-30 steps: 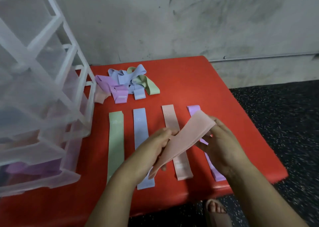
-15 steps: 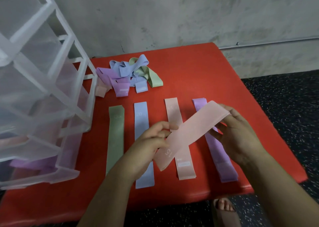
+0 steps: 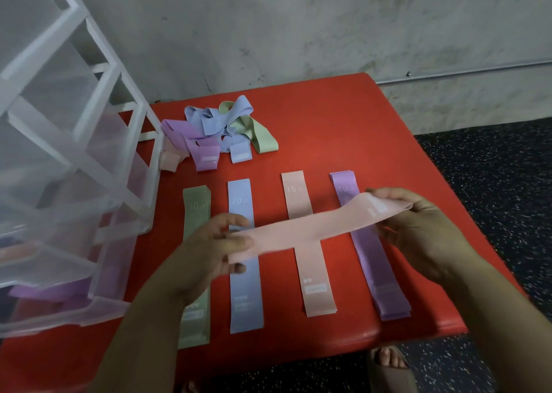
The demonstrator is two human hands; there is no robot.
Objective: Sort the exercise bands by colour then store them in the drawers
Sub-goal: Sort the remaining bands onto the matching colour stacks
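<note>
A pink exercise band (image 3: 313,229) is stretched flat between my hands above the red surface (image 3: 343,129). My left hand (image 3: 209,252) pinches its left end; my right hand (image 3: 418,231) grips its right end. Under it, flat bands lie in a row: green (image 3: 195,327), blue (image 3: 245,297), pink (image 3: 316,285), purple (image 3: 385,288). A tangled heap of bands (image 3: 221,131) in purple, blue and green lies further back. The clear plastic drawer unit (image 3: 68,183) stands at the left, with a purple band (image 3: 50,292) in its lowest drawer.
A small pink band (image 3: 168,162) lies beside the drawer unit's corner. A grey wall rises behind the red surface. Dark speckled floor (image 3: 493,183) lies to the right, and a foot in a sandal (image 3: 388,365) shows below the front edge.
The pink band has gone from steeply tilted to nearly level and is pulled longer. My hands have moved apart, the right one shifting right, the left one lower left.
</note>
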